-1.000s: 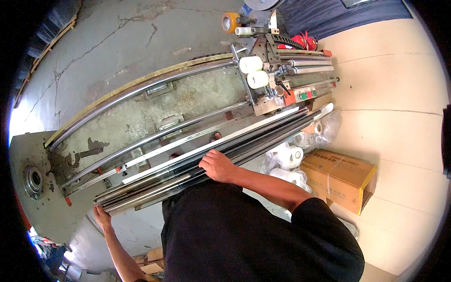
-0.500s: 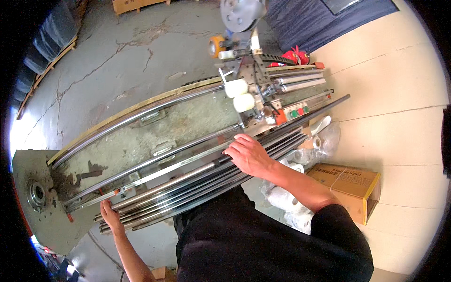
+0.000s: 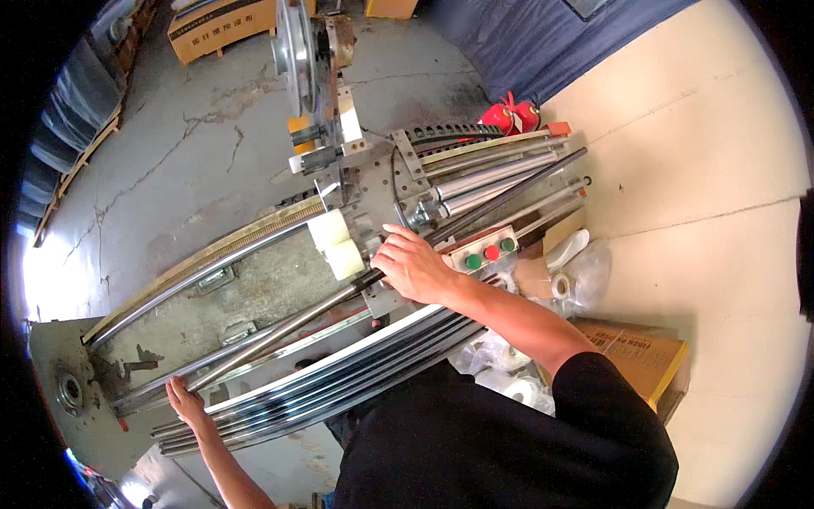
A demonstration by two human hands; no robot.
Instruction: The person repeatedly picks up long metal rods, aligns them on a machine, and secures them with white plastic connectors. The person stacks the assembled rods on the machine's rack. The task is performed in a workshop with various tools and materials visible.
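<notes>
A long metal rod (image 3: 284,331), bare steel toward the left and dark toward the right, slants up to the right across a machine bed (image 3: 288,293). My left hand (image 3: 188,405) is closed around its near left end. My right hand (image 3: 413,265) grips the dark part farther along, beside the machine's carriage (image 3: 365,187); some of its fingers are hidden. Two white rollers (image 3: 342,258) sit on the carriage just left of that hand. Below the lifted rod, several similar rods (image 3: 356,392) lie side by side in front of my body.
A panel with green and red buttons (image 3: 491,254) lies right of my right hand. A large wheel (image 3: 295,59) rises above the carriage. Red fire extinguishers (image 3: 511,115) stand beyond the bed. At right are wrapped rolls (image 3: 524,390) and a cardboard box (image 3: 640,356).
The rod has come up off the other rods, away from my body, and now lies over the bed in both hands. In the picture, the carriage appears farther left.
</notes>
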